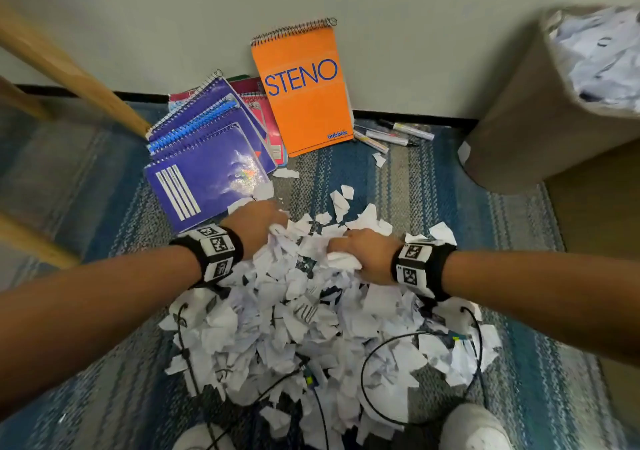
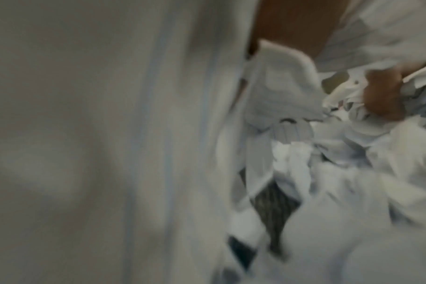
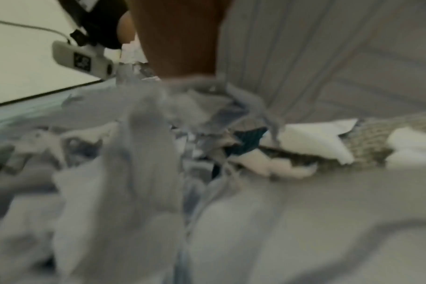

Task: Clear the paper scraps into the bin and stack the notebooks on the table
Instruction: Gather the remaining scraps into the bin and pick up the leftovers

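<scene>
A big heap of torn white paper scraps [image 1: 311, 314] lies on the striped rug in the head view. My left hand [image 1: 263, 221] is dug into the heap's far left side, fingers curled round a wad of scraps. My right hand [image 1: 353, 252] grips another wad at the heap's far right. A fanned pile of purple spiral notebooks [image 1: 207, 159] lies on the floor to the far left. An orange STENO notebook [image 1: 304, 86] leans against the wall. The brown bin [image 1: 540, 117] stands at the right, with paper inside. Both wrist views are blurred, full of scraps [image 2: 328, 173] [image 3: 134, 173].
Wooden furniture legs [image 1: 72, 75] slant across the left. Several pens and markers [image 1: 391, 134] lie by the wall between the orange notebook and the bin. Black cables [image 1: 381, 380] loop over the near scraps. My white shoes [image 1: 474, 429] are at the bottom edge.
</scene>
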`<action>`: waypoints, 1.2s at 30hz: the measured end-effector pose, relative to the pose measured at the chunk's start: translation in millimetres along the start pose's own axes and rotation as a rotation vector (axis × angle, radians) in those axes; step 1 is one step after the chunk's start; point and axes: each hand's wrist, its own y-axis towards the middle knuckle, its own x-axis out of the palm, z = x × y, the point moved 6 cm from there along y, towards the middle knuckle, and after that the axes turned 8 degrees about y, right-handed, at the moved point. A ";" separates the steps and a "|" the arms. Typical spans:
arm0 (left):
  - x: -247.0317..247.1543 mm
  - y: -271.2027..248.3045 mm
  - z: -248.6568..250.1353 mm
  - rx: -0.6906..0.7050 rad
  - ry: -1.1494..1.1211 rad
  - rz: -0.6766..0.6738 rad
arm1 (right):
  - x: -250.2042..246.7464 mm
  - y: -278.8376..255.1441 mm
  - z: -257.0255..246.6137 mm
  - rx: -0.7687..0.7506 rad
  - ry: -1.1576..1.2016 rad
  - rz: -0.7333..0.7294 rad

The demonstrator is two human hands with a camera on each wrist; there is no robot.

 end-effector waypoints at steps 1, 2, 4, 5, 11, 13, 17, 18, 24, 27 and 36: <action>-8.8 3.1 0.6 -0.007 -0.011 0.029 | -11.3 -1.5 1.6 -0.011 0.033 0.057; -16.9 6.6 2.6 -0.012 0.007 0.052 | -22.2 -3.5 4.0 -0.016 0.063 0.114; -36.2 12.4 11.0 0.010 0.017 0.121 | -43.5 -9.0 6.2 -0.020 0.117 0.220; -46.1 12.3 15.3 0.023 0.005 0.163 | -53.1 -11.9 5.7 -0.031 0.148 0.273; -73.4 15.6 36.6 0.014 0.109 0.207 | -85.4 -33.2 8.1 0.030 0.190 0.414; -78.7 18.6 46.2 0.032 0.140 0.210 | -93.0 -39.3 11.8 0.047 0.217 0.441; -96.5 29.9 59.7 0.041 0.002 0.280 | -112.7 -50.1 23.6 0.126 0.262 0.518; -107.6 33.7 64.2 0.024 -0.068 0.305 | -123.3 -55.4 28.1 0.140 0.304 0.580; -232.5 72.5 124.7 0.070 -0.351 0.686 | -227.8 -115.1 43.2 0.112 0.487 1.044; -291.1 104.1 165.9 0.037 -0.512 0.852 | -278.1 -160.2 60.4 0.141 0.583 1.307; -328.4 208.2 307.7 0.092 -0.574 0.818 | -328.3 -249.3 178.8 0.395 0.587 1.588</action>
